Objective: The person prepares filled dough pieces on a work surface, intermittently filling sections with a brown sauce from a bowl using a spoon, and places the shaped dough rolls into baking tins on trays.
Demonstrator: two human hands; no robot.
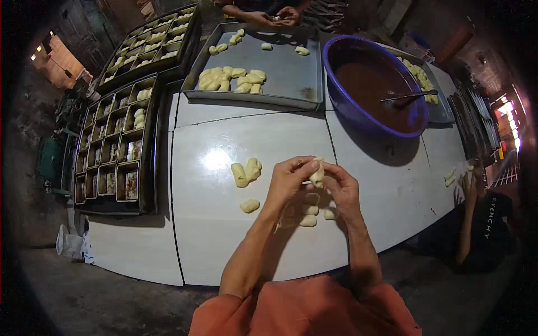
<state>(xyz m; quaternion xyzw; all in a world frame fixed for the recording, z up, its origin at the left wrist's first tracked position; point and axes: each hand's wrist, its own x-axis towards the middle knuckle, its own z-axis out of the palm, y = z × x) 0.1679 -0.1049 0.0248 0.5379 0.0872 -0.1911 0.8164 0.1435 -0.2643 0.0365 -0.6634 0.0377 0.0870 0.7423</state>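
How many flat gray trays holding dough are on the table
2: a wide tray at the far middle, a second tray right of the purple basin, partly behind it; more may be hidden.

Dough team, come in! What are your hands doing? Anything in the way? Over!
Left hand and right hand: both gripping one dough piece. Piece held above white table. Nearby: loose dough lumps on the tabletop. Over.

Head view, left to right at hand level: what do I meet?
Nearer baking tins, lone dough piece, left hand, held dough piece, right hand, far-right dough, co-worker's hand.
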